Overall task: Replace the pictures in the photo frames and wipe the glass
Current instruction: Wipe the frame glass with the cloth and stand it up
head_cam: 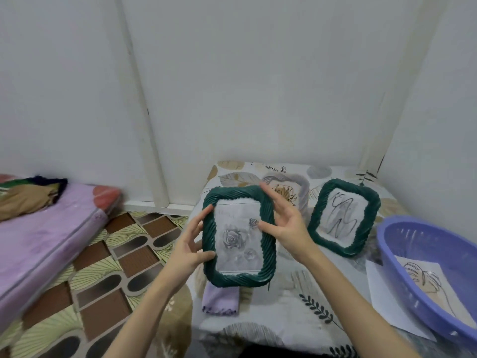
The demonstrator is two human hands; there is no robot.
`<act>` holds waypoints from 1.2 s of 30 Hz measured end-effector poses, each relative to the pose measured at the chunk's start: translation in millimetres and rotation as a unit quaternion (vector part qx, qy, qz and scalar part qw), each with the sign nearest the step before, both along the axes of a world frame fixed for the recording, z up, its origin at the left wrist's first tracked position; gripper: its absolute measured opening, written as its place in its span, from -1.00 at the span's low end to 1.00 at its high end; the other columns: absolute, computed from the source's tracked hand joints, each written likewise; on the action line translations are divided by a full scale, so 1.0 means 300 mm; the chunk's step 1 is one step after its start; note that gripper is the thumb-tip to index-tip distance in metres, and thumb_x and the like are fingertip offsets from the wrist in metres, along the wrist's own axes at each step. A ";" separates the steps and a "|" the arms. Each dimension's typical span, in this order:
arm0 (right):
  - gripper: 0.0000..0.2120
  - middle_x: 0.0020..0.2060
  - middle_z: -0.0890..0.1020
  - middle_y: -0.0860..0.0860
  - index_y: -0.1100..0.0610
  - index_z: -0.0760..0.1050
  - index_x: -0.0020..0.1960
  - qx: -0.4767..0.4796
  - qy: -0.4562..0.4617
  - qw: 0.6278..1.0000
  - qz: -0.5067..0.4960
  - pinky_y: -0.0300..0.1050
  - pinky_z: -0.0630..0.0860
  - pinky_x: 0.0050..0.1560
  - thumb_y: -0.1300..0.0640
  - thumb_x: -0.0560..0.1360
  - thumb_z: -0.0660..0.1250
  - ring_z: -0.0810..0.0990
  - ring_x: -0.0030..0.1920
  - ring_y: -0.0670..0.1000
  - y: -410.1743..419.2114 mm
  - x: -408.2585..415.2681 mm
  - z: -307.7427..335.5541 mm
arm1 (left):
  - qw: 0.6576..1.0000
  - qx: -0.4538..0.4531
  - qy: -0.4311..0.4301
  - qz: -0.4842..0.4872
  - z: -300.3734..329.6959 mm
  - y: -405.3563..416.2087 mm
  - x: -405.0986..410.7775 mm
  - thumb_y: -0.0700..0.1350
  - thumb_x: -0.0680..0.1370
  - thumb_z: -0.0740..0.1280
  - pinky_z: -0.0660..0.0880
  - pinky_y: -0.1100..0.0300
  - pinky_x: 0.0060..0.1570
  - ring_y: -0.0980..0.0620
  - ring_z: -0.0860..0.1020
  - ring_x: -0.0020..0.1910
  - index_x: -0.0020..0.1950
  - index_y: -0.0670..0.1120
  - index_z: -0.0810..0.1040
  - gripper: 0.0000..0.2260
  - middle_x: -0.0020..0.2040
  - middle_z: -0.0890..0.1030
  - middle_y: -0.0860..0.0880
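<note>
A dark green twisted-rope photo frame (238, 237) with a grey rose picture is held upright above the table. My left hand (192, 244) grips its left edge, thumb on the front rim and fingers behind. My right hand (284, 223) holds the right edge, thumb pressed on the glass near the small rose and fingers spread behind the rim. A second matching green frame (344, 217) with an abstract line drawing leans at the back right of the table. A folded lilac cloth (220, 299) lies on the table below the held frame.
A blue plastic basket (402, 254) at the right holds a leaf-drawing print (423, 282), and a white sheet (382, 303) lies under it. The leaf-patterned tablecloth (284, 313) covers the table. A purple mattress (44, 228) lies on the patterned floor at the left. White walls stand behind.
</note>
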State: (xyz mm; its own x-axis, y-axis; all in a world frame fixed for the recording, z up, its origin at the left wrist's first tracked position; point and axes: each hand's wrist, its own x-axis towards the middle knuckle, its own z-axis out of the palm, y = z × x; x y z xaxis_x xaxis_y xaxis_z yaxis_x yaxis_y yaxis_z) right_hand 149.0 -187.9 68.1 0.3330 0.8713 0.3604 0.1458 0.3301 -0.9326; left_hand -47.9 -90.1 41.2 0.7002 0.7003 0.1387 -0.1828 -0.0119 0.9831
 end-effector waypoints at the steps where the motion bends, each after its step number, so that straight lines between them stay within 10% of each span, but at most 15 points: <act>1: -0.34 0.33 0.43 -0.08 -0.08 0.38 0.30 -0.014 -0.002 1.000 0.012 0.06 0.34 0.38 0.50 0.38 0.32 0.38 0.38 0.00 0.044 0.004 -0.002 | 1.000 0.005 0.002 0.012 -0.003 0.035 -0.001 -0.59 0.37 0.23 0.59 0.10 -0.06 -0.06 0.56 0.15 0.30 0.26 0.38 -0.20 0.30 0.45 0.02; 10: -0.30 0.28 0.46 -0.01 -0.16 0.46 0.18 -0.083 -0.002 0.996 0.045 0.05 0.54 0.14 0.59 0.36 0.24 0.56 0.08 -0.12 0.453 0.101 -0.055 | 0.994 0.024 -0.007 0.102 -0.101 0.358 0.109 -0.61 0.31 0.23 0.59 0.09 -0.05 -0.08 0.51 0.23 0.31 0.24 0.39 -0.15 0.33 0.44 -0.06; 14: -0.27 0.27 0.45 -0.11 -0.25 0.39 0.25 -0.094 -0.063 0.994 0.008 0.01 0.48 0.25 0.53 0.41 0.22 0.45 0.29 -0.02 0.564 0.117 -0.121 | 0.988 0.011 -0.022 0.150 -0.153 0.416 0.165 -0.64 0.32 0.20 0.60 0.14 -0.06 0.09 0.57 0.14 0.29 0.23 0.40 -0.15 0.33 0.42 -0.08; 19: -0.21 0.28 0.33 0.06 -0.26 0.15 0.43 -0.125 -0.218 0.965 -0.079 -0.49 0.41 0.00 0.47 0.46 0.19 0.41 0.17 -0.01 0.593 0.121 -0.145 | 0.985 0.055 -0.017 0.161 -0.170 0.418 0.214 -0.61 0.33 0.22 0.55 0.07 0.12 0.05 0.46 0.29 0.32 0.26 0.35 -0.15 0.40 0.37 0.01; 26: -0.05 0.32 0.21 0.01 -0.31 -0.09 0.45 -0.185 -0.335 0.920 -0.088 -0.02 0.50 0.13 0.52 0.42 0.18 0.43 0.17 0.14 0.518 0.121 -0.129 | 0.981 0.135 0.038 0.132 -0.178 0.348 0.220 -0.50 0.43 0.27 0.51 0.19 0.17 0.26 0.35 0.34 0.35 0.33 0.18 -0.19 0.43 0.25 0.16; 36: -0.08 0.09 0.29 0.00 -0.37 -0.10 0.42 -0.205 -0.343 0.913 -0.081 -0.18 0.49 -0.04 0.47 0.45 0.19 0.48 0.01 0.10 0.472 0.113 -0.136 | 0.978 0.151 0.072 0.126 -0.199 0.313 0.186 -0.46 0.46 0.27 0.53 0.24 0.12 0.11 0.33 0.38 0.33 0.40 0.12 -0.18 0.47 0.20 0.09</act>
